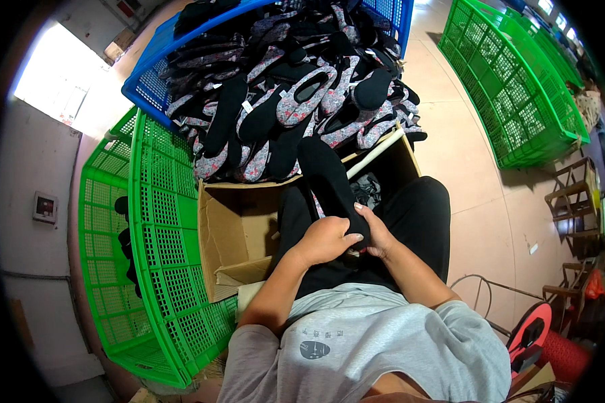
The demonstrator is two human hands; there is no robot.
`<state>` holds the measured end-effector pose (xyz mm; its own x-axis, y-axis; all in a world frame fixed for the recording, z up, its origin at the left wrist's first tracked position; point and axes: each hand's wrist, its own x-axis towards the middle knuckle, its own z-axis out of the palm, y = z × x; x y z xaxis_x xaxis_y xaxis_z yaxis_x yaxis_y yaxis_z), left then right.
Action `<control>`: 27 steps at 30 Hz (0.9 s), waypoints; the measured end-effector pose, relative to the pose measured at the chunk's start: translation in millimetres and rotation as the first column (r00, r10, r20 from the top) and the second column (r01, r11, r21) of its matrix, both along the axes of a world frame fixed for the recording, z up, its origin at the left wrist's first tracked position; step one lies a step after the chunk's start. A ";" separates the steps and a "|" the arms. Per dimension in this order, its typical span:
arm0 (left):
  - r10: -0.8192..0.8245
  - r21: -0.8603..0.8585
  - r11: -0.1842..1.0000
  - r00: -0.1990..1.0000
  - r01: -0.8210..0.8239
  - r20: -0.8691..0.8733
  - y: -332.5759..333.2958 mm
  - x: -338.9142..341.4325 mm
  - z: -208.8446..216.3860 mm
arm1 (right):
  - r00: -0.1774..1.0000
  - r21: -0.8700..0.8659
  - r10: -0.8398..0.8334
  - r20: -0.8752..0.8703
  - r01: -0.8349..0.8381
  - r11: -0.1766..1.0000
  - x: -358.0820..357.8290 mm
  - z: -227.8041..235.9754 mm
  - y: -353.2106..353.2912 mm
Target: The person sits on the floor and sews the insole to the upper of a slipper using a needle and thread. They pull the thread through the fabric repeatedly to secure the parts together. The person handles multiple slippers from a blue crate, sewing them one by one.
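Note:
Over my lap I hold a slipper, its long black sole facing up and a strip of floral fabric showing at its left edge. My left hand is closed round the near end from the left. From the right, my right hand grips the same end, thumb lying along the sole. Beyond my knees rises a big heap of slippers, black with grey-and-pink floral fabric, some soles up and some openings up. The heap spills toward an open cardboard box just past my legs.
A blue plastic crate holds the heap at the back. Green crates stand close on my left, with dark items inside one. Another green crate is at the far right, near a wooden rack. A red-rimmed wheel sits at lower right.

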<state>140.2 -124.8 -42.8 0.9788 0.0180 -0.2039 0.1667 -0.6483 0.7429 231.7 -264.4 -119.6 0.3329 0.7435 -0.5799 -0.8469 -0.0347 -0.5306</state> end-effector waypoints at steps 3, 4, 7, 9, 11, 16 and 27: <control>0.021 -0.207 0.978 0.998 -0.008 0.064 7.5 6.5 -14.9 | 0.999 0.026 0.022 -0.027 -0.021 0.999 6.5 8.2 -1.4; 0.042 -0.261 0.965 0.999 -0.033 0.029 8.6 7.1 -20.0 | 1.000 0.044 -0.001 -0.031 0.003 0.999 6.3 5.4 -1.9; 0.121 -0.489 0.853 0.980 -0.184 -0.158 10.2 9.9 -8.1 | 0.999 0.110 -0.036 -0.037 0.040 0.993 6.6 1.8 -2.8; 0.189 -0.717 0.650 0.967 -0.254 -0.171 12.3 10.7 -14.1 | 1.000 0.183 -0.006 -0.027 0.011 0.983 9.0 6.0 -3.8; 0.231 -0.818 0.501 0.955 -0.281 -0.187 14.6 8.9 -14.7 | 0.998 0.157 -0.067 0.006 0.065 0.985 2.2 18.9 1.5; 0.282 -0.909 0.339 0.948 -0.242 -0.147 16.0 5.4 -16.3 | 0.998 0.208 -0.021 0.066 0.007 0.978 4.0 6.7 -2.8; 0.268 -0.575 0.770 0.958 -0.275 -0.099 10.2 1.0 -4.8 | 0.996 0.078 -0.086 0.025 0.084 0.993 4.3 13.3 -4.1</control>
